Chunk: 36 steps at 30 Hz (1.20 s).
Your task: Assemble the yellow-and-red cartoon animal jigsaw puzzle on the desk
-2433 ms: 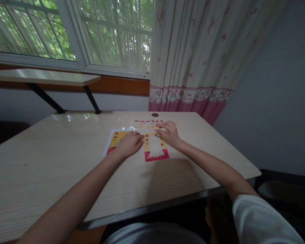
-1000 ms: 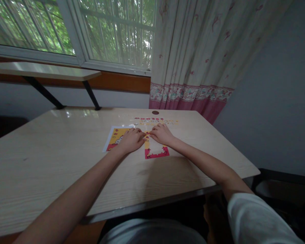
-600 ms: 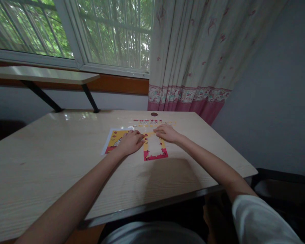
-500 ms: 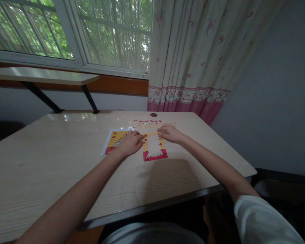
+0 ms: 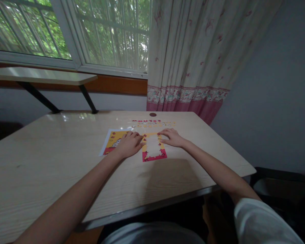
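Two hands, left hand [image 5: 128, 144] and right hand [image 5: 173, 138], seemingly pinching nothing, press the thin, light, easily parted puzzle frame [image 5: 154, 155] at its edges.

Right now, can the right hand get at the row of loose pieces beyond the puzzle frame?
Probably yes. The right hand rests open at the far right corner of the puzzle frame, and the loose pieces lie just beyond it on the table, with nothing between them.
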Each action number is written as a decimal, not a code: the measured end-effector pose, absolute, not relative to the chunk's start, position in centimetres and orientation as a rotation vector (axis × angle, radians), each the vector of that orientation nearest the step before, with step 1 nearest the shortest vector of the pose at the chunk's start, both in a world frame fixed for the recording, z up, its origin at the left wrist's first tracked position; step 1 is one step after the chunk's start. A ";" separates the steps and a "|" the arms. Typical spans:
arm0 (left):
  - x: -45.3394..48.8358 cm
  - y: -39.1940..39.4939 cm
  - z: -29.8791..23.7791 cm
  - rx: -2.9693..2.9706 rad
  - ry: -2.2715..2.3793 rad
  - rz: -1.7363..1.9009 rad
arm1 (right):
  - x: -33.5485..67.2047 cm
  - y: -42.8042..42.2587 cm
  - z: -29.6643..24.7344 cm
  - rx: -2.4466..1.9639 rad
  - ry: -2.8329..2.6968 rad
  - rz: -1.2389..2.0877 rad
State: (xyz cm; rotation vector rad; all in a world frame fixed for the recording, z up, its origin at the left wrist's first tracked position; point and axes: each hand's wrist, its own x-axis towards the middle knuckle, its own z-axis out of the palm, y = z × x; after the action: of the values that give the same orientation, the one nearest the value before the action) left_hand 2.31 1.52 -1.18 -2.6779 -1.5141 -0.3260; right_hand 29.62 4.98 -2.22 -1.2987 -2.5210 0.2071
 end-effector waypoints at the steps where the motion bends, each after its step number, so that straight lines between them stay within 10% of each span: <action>1: 2.3 1.4 -1.2 -2.681 -1.515 -0.322 | 29.6 4.9 -2.2 -1.302 -2.518 0.206; 36: 2.3 1.3 -1.2 -2.670 -1.497 -0.290 | 26.3 13.1 -0.6 -1.597 -2.421 0.011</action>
State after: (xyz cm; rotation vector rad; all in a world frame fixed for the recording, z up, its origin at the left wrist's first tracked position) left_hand 2.29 1.34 -1.21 -2.6703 -1.4969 -0.2900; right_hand 26.29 13.11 -0.61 -1.5970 -2.4213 0.0114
